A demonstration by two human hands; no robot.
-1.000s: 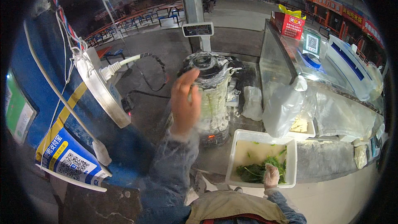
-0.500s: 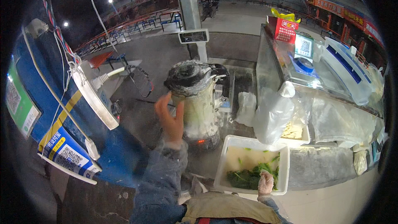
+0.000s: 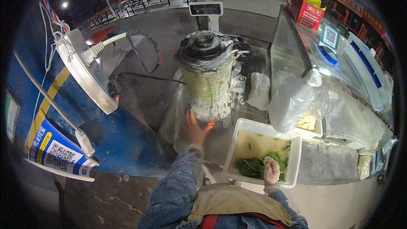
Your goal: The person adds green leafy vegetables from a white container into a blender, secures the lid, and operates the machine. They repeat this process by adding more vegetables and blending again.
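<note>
A blender (image 3: 207,76) stands in front of me, its jug smeared with pale green-white residue and its black lid on. My left hand (image 3: 196,130) is bare and open at the blender's base, with its fingers apart against the lower side next to a red lit display. To the right of the base sits a white tub (image 3: 237,133) of cloudy liquid and dark leafy greens (image 3: 250,167). My right hand (image 3: 271,172), in a clear plastic glove, is down in that tub with its fingers curled on the greens. Its fingertips are partly hidden.
A white power strip (image 3: 91,74) with cords hangs at left above a blue panel (image 3: 123,144). Behind the blender is a scale display (image 3: 206,8). Plastic bags (image 3: 292,101) and a glass-sided case (image 3: 296,42) with a red box (image 3: 309,15) stand at right.
My left hand has come down from beside the upper jug to the blender's base. My right hand remains in the tub at the greens. The whole view has shifted slightly.
</note>
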